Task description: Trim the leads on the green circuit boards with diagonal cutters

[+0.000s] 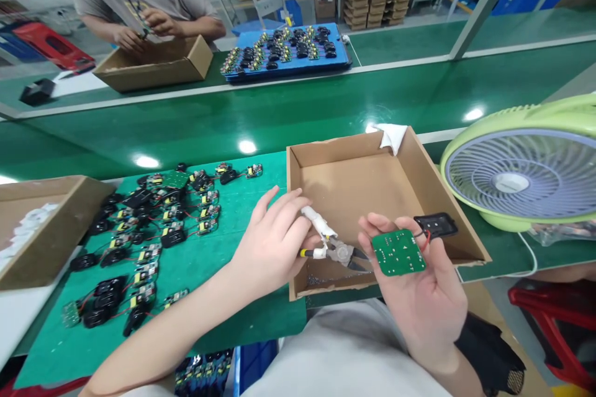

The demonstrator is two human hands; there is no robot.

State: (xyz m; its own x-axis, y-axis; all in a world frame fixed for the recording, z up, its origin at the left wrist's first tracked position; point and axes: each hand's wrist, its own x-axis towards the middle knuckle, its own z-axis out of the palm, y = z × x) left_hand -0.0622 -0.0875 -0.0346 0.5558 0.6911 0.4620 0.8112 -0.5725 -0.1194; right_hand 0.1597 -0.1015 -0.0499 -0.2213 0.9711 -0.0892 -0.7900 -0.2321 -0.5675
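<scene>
My left hand (272,242) grips small cutting pliers (333,248) by their white-wrapped handles, the jaws pointing right toward a green circuit board (398,252). My right hand (426,288) holds that board flat on its fingers, solder side up. A black part (436,224) hangs from the board by red wires. Both hands hover over the near edge of an open cardboard box (354,189).
Several wired boards with black parts (149,236) lie on a green mat at left. A cardboard tray (41,229) sits far left, a green fan (526,167) at right. Across the conveyor belt another person (149,18) works over a box (156,62) beside a blue tray (286,49).
</scene>
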